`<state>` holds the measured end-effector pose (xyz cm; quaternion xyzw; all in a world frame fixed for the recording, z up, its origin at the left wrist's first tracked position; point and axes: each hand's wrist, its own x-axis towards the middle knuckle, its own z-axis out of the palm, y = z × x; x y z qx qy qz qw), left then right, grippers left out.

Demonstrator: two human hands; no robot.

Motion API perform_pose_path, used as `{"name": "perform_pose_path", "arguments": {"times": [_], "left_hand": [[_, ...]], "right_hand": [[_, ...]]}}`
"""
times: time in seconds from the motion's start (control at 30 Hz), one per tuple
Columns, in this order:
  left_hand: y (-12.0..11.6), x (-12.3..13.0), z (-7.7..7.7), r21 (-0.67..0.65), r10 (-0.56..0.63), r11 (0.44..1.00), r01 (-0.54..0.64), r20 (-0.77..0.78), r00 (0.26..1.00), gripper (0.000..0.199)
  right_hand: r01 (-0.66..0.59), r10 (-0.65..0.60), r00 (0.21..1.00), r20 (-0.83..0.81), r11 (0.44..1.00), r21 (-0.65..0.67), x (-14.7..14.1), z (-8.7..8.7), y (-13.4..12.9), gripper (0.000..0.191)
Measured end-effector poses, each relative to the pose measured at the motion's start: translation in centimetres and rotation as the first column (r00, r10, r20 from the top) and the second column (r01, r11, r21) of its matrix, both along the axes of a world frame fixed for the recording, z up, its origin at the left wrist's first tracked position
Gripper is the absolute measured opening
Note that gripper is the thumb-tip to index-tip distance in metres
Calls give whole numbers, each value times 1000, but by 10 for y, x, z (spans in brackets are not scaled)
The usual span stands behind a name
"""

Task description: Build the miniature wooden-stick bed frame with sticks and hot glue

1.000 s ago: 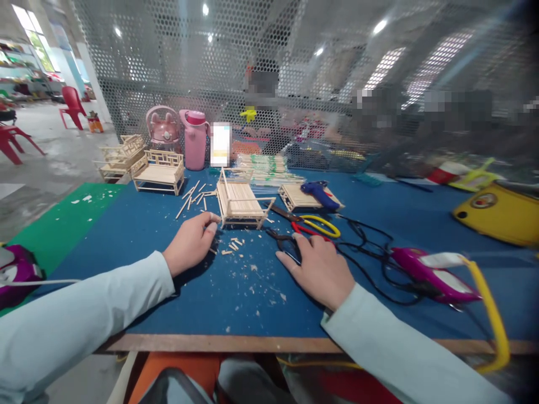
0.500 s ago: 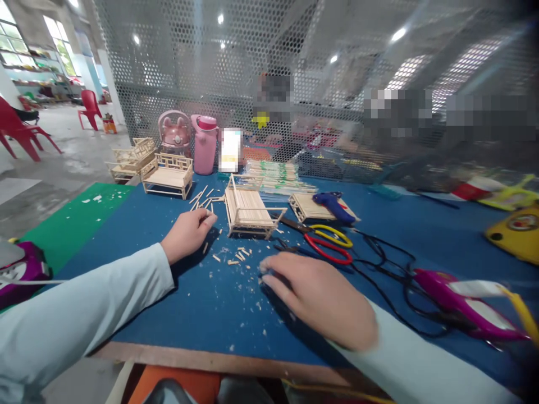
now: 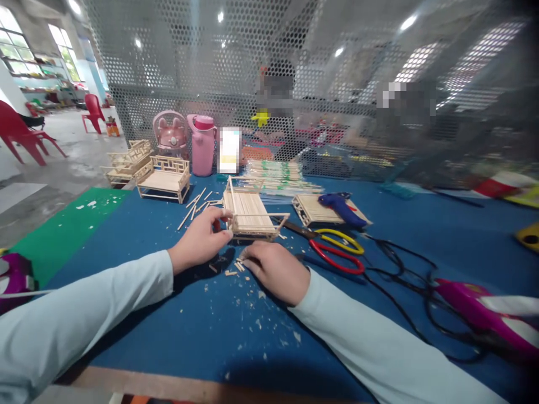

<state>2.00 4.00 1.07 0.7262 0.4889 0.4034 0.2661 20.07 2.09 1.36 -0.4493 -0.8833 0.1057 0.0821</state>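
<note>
A miniature bench made of thin wooden sticks (image 3: pixel 251 209) stands on the blue tabletop, its slatted seat facing up. My left hand (image 3: pixel 204 237) is at the bench's left front corner, thumb and forefinger closed around it. Just in front of the bench, my right hand (image 3: pixel 275 269) is low over the table with its fingertips drawn together. Short stick offcuts (image 3: pixel 239 266) lie right at those fingertips. Whatever is between them is too small to make out. Longer loose sticks (image 3: pixel 194 206) are scattered beyond my left hand.
Scissors with red and yellow handles (image 3: pixel 337 255) lie right of the bench. Behind them a blue glue gun (image 3: pixel 343 209) rests on a slatted stick panel (image 3: pixel 306 210). Black cable (image 3: pixel 391 255) winds across the right side. Another stick bench (image 3: pixel 163 178) and a pink bottle (image 3: pixel 202 147) stand at the back left.
My left hand has moved right and onto the bench's corner. My right hand has gone forward and left to the offcuts, its fingers closing together. The view has shifted slightly.
</note>
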Motion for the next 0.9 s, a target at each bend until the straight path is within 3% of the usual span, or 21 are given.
{"name": "perform_pose_path", "arguments": {"times": [0.13, 0.3, 0.4, 0.47, 0.6, 0.7, 0.9], "left_hand": [[5, 5, 0, 56, -58, 997, 60, -52, 997, 10], [-12, 0, -8, 147, 49, 987, -70, 145, 988, 31], [-19, -2, -9, 135, 99, 983, -122, 170, 980, 33], [-18, -1, -8, 115, 97, 987, -112, 130, 987, 37], [-5, 1, -9, 94, -7, 996, 1, 59, 998, 28], [5, 1, -12, 32, -93, 995, 90, 106, 990, 17], [11, -1, -17, 41, -158, 987, 154, 173, 972, 12]], "right_hand": [[20, -21, 998, -54, 1000, -12, -1, -1, 1, 16], [32, -29, 991, -133, 999, 18, -2, -1, -2, 19], [22, 4, 978, -207, 992, 127, -1, 3, -1, 20], [46, 12, 980, -198, 958, 285, -1, 8, 1, 21], [40, -18, 999, -44, 820, 571, -3, 17, 8, 20], [0, -66, 995, 80, 772, 636, -5, 18, 10, 15], [30, -151, 980, 132, 761, 648, -10, 14, 8, 15]]}}
